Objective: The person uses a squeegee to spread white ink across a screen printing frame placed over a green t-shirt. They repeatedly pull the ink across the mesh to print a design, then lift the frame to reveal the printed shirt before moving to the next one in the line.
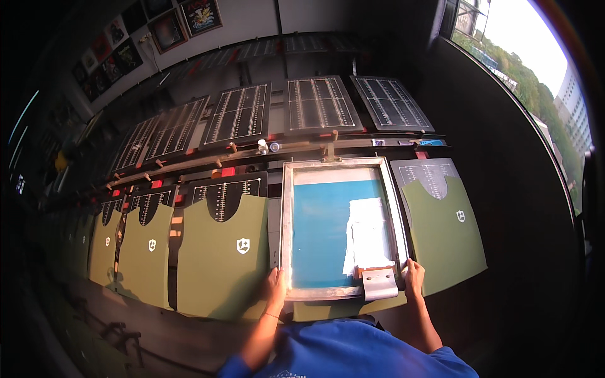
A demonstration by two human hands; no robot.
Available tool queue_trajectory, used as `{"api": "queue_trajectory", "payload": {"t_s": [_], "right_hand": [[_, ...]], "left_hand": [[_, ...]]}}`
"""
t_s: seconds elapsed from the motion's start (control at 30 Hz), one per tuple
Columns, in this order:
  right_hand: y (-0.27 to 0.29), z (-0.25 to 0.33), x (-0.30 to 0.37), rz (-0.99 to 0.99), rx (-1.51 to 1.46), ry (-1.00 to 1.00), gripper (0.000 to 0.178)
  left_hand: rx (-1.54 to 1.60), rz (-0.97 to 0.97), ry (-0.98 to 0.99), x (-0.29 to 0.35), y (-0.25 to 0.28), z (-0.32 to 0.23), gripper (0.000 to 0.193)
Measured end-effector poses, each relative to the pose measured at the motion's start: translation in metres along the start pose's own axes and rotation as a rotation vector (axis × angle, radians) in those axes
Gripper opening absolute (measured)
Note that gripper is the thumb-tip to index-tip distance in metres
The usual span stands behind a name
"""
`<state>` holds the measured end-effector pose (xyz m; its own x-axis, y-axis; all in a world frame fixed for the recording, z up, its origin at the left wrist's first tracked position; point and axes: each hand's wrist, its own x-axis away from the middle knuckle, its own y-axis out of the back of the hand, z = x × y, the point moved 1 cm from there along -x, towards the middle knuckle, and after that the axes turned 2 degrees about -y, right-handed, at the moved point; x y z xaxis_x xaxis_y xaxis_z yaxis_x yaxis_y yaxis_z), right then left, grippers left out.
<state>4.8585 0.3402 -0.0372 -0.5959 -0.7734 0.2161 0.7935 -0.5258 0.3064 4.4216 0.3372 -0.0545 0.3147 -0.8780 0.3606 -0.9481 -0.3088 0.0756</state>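
A screen-printing frame with pale metal sides and blue mesh lies in front of me, over an olive-green fabric panel that shows below its near edge. My left hand grips the frame's near left corner, fingers closed on the side bar. On the opposite side, my right hand is closed on the lower right bar. A squeegee with a shiny metal holder rests at the near right of the frame. Beyond it, a bright white patch covers part of the mesh; glare hides its detail.
Olive-green panels with white shield emblems lie on boards to the left and right. A long rail with pegs runs behind the frame, bearing a small white bottle. Black gridded boards stand beyond. A window is at right.
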Motion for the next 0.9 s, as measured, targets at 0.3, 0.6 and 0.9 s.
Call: {"api": "queue_trajectory", "payload": {"t_s": [0.3,0.6,0.9], "right_hand": [[-0.001,-0.004,-0.050,0.081,0.029,-0.068,0.041],[0.001,0.004,-0.066,0.207,0.034,-0.060,0.038],[-0.004,-0.009,-0.074,0.227,-0.032,-0.193,0.033]], "left_hand": [[0.042,-0.113,0.071,0.011,-0.038,-0.037,0.069],[-0.041,-0.105,-0.071,-0.014,-0.020,0.006,0.065],[0.180,-0.306,0.084,-0.028,-0.017,0.041,0.061]]}}
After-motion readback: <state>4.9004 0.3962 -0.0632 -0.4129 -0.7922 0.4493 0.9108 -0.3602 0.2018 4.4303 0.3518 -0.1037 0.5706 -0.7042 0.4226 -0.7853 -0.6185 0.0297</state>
